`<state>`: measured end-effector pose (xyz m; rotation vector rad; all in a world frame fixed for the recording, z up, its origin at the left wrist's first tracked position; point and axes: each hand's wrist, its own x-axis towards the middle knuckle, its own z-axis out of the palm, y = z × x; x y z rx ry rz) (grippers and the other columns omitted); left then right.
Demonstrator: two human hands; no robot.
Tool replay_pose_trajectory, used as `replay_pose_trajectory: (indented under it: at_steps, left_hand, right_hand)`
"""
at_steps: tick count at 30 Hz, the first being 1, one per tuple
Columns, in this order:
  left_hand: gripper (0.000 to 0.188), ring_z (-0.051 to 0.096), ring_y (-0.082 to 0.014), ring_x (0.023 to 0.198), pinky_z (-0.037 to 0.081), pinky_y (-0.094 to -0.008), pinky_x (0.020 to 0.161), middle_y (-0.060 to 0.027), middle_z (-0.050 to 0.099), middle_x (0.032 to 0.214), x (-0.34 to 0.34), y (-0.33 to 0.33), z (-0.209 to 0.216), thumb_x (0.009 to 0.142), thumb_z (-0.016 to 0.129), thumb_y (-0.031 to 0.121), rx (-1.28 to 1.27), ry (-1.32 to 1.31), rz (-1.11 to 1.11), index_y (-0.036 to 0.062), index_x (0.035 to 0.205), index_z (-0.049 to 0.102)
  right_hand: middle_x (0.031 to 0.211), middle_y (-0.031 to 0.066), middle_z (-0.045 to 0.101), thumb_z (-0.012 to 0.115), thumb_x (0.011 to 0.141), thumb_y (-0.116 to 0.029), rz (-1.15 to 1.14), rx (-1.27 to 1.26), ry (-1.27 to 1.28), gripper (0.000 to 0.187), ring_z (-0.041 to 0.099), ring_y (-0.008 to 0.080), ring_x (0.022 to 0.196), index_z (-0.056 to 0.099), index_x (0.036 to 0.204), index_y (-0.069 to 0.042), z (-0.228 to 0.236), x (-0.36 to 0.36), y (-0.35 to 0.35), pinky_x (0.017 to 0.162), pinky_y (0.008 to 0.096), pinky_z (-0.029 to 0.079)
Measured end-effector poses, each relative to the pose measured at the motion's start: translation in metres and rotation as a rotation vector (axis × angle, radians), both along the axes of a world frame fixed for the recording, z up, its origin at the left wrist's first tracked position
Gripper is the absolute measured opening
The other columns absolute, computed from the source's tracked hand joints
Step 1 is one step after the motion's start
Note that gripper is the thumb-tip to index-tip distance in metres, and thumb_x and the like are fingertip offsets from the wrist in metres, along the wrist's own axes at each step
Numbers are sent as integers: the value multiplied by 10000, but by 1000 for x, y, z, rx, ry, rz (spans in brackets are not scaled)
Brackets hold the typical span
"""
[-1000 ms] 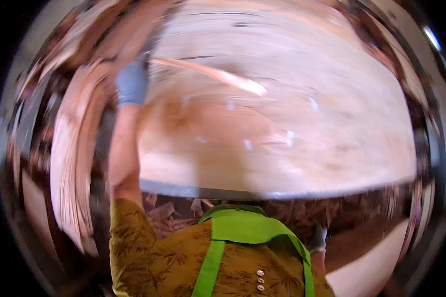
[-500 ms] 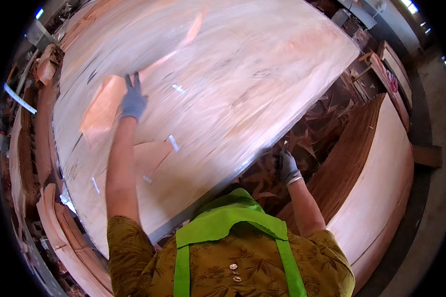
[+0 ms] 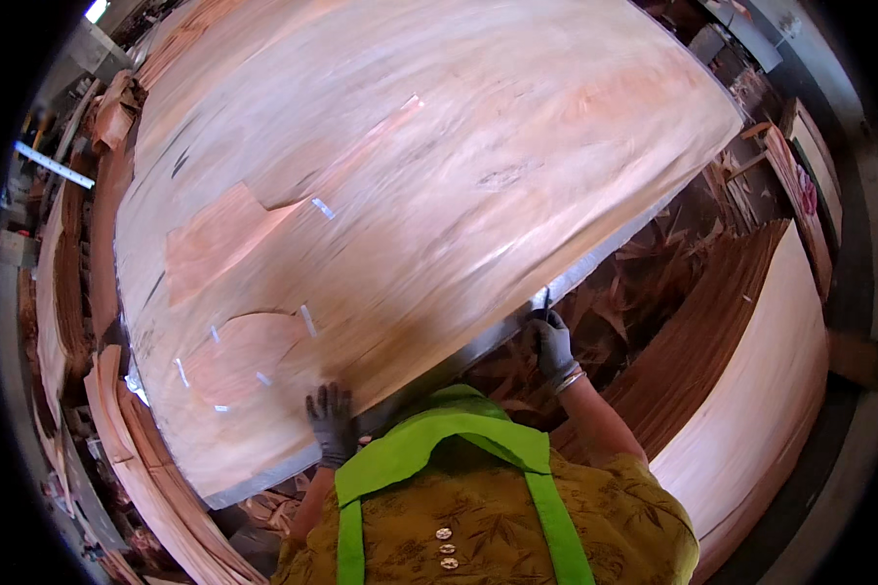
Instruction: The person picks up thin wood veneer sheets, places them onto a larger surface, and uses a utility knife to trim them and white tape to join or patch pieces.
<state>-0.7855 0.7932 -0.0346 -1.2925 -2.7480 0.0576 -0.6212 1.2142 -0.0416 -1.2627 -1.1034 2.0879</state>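
Note:
A large sheet of pale wood veneer (image 3: 478,185) spreads over the table before me. My left hand (image 3: 331,426), in a grey glove, rests with its fingers stretched out at the sheet's near edge, holding nothing. Beside that edge, further right, my gloved right hand (image 3: 553,351) is closed round a slim dark tool (image 3: 546,300), too small to make out its kind. An orange-toned veneer piece (image 3: 215,239) lies on the sheet, with a narrow strip (image 3: 371,143) running from it to the upper right. Several short tape pieces (image 3: 308,320) surround a patch (image 3: 249,351) nearer me.
A tall stack of veneer (image 3: 751,390) stands at my right. Veneer scraps (image 3: 619,283) litter the gap between it and the table's metal edge (image 3: 595,261). Bent veneer sheets (image 3: 132,448) lean along the left side, near a white strip (image 3: 54,164).
My left hand has left the orange veneer piece and come back to the sheet's near edge. My right hand stays by the edge with the tool. The view has shifted slightly.

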Motion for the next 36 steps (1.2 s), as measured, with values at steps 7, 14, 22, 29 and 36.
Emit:
replay_pose_trajectory:
  at_steps: [7,14,22,29,36]
  left_hand:
    - [363,496,-316,1128,296,-487,1034,-118,592,1138,-4,-16,40,698,562,110,19,-10,188,83,1056,612]
    - [394,580,-255,1028,422,-392,912,-100,629,1087,-6,-36,19,694,524,39,16,-144,299,87,1074,613]
    - [361,593,-291,985,444,-407,867,-125,626,1078,18,-33,71,684,521,48,75,-29,199,64,1033,612]
    - [487,523,-278,1093,410,-397,912,-100,539,1206,76,-58,103,667,601,153,-46,-138,213,78,1146,550]
    - [366,573,-242,1023,478,-374,753,-99,560,1196,197,-109,29,734,550,106,0,-88,120,94,1099,562]
  right_hand:
    - [611,-17,518,610,837,-417,-307,7,8,320,387,101,396,619,865,-99,-17,-34,166,359,243,298]
    - [789,40,572,658,781,-168,-350,209,-2,280,562,199,651,592,1017,-31,-69,-26,291,549,333,465]
    - [997,86,574,625,834,-169,-251,-25,293,334,548,216,903,546,1107,6,7,5,240,822,362,463]
    - [1160,121,549,458,858,-493,-47,-242,105,533,518,283,1039,530,1183,-77,77,62,126,865,444,434]
    - [1369,171,395,492,880,-430,-134,-150,-77,619,337,318,1282,381,1341,-33,-94,288,174,1070,416,264]
